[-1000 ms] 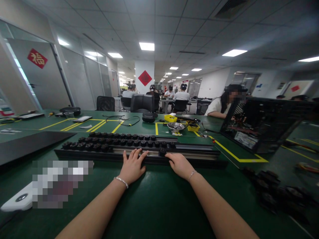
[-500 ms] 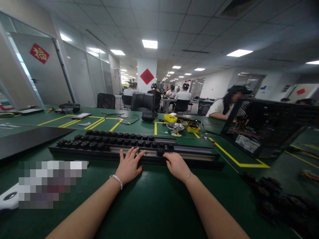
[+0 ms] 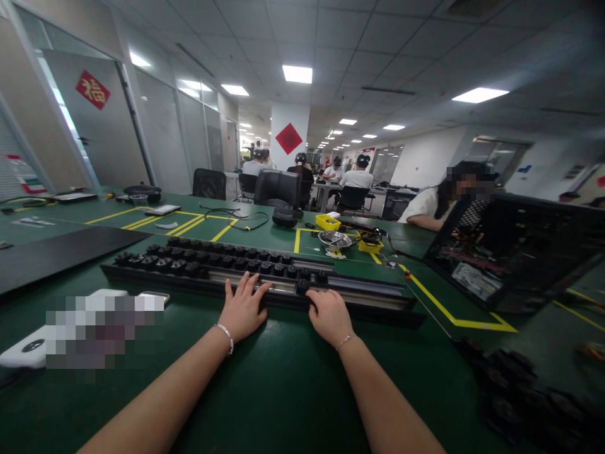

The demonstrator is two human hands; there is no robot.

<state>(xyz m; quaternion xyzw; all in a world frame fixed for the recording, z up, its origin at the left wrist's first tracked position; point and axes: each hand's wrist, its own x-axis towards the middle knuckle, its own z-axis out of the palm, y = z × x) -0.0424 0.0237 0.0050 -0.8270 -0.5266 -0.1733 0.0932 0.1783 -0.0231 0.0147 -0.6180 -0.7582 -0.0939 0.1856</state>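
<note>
View swung slightly, hands (image 3: 283, 312) unmoved on black rail (image 3: 255, 287), knobs (image 3: 212, 261) in its slots

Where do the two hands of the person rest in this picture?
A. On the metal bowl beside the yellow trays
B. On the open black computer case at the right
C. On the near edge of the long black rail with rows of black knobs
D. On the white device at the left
C: the left hand and the right hand both lie on the near edge of the long black rail carrying rows of black knobs, on the green table.

Red diamond sign (image 3: 93, 89) on the grey door at left reads 福 in gold. A second red diamond (image 3: 288, 138) hangs on the white pillar, its character too small to read. Nothing else legible.
</note>
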